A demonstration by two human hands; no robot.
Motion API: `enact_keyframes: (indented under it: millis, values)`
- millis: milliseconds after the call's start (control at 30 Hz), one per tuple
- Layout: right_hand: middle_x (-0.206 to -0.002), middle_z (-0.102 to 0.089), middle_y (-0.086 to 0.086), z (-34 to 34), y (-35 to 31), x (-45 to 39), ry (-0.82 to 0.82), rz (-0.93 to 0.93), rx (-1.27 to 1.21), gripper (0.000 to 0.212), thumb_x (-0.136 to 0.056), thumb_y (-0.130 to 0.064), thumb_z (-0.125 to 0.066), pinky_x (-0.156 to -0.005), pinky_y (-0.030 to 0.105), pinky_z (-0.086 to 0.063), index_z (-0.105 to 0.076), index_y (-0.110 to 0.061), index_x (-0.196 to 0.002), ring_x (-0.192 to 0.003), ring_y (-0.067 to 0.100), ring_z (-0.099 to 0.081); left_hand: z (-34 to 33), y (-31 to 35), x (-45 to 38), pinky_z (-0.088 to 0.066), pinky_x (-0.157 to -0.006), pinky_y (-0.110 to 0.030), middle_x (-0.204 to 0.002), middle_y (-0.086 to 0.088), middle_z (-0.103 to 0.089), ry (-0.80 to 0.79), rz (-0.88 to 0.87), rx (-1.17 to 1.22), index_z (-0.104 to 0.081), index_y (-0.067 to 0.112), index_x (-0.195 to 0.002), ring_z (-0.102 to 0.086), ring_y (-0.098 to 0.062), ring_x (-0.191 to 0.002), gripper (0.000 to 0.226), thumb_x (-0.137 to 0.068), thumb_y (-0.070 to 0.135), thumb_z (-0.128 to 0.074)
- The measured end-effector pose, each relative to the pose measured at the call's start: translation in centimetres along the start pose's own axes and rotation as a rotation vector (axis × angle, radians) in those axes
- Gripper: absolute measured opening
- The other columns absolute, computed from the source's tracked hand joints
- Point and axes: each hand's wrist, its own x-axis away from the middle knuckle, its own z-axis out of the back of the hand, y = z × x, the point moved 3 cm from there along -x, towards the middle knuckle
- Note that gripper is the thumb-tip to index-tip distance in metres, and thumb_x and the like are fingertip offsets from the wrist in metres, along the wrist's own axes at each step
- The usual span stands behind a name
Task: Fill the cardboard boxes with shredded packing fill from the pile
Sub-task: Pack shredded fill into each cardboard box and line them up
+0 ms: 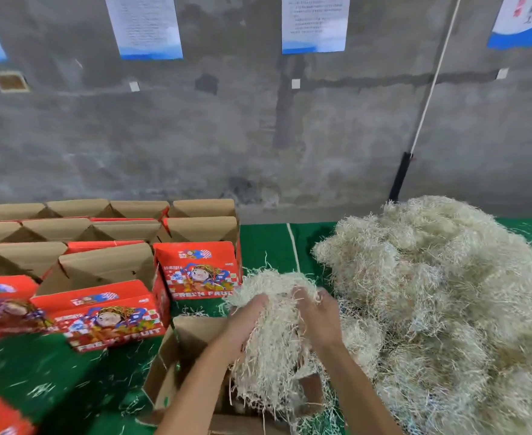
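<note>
Hands are in the lower middle of the frame, both buried in one clump of shredded fill (274, 334). The left hand (242, 321) grips the clump from its left side with the fingers curled into the strands, and the right hand (319, 318) grips it from the right side in the same way — the fingertips of both are hidden inside the pale fibres. The clump hangs over an open cardboard box (183, 365) at the bottom centre, and its lower strands fall down into the box opening.

The big pile of fill (440, 293) takes the right half of the frame, just beside the right hand and touching the clump at its right edge. All this lies on a green table cover (63, 381), where loose strands are scattered.

In the left part of the frame stand rows of open boxes (101, 265) with brown flaps up, close together. Red printed boxes with the words FRESH FRUIT (200, 271) are in front of them, near the left hand but apart from it.

Behind, in the upper part, is a grey concrete wall (195, 136) with white paper notices (315, 23) — the text on them is too small to read
</note>
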Motion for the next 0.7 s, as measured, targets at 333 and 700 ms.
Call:
enact_keyframes:
  millis: [333, 700]
  values:
    - [-0.140, -0.055, 0.013, -3.8, 1.0, 2.9, -0.043, 0.096, -0.086, 0.069, -0.093, -0.058, -0.058, -0.089, 0.039, -0.054, -0.042, -0.017, -0.147, -0.116, 0.027, -0.061, -0.6, -1.3, 3.4, -0.024, -0.115, -0.049, -0.158, 0.019, -0.022, -0.062, -0.063, 0.183, -0.027, 0.051, -0.150, -0.027, -0.019, -0.146, 0.099, -0.065, 0.092, -0.057]
    - [-0.123, -0.059, 0.013, -6.3, 0.6, 6.6, -0.067, 0.044, 0.027, 0.081, -0.089, -0.064, -0.055, -0.094, 0.051, -0.050, -0.047, -0.002, -0.139, -0.113, 0.032, -0.060, 4.1, -2.9, 5.8, -0.046, -0.066, -0.016, -0.109, 0.010, -0.059, -0.015, -0.052, 0.194, -0.053, 0.018, -0.123, -0.056, 0.003, -0.082, 0.080, -0.058, 0.051, -0.086]
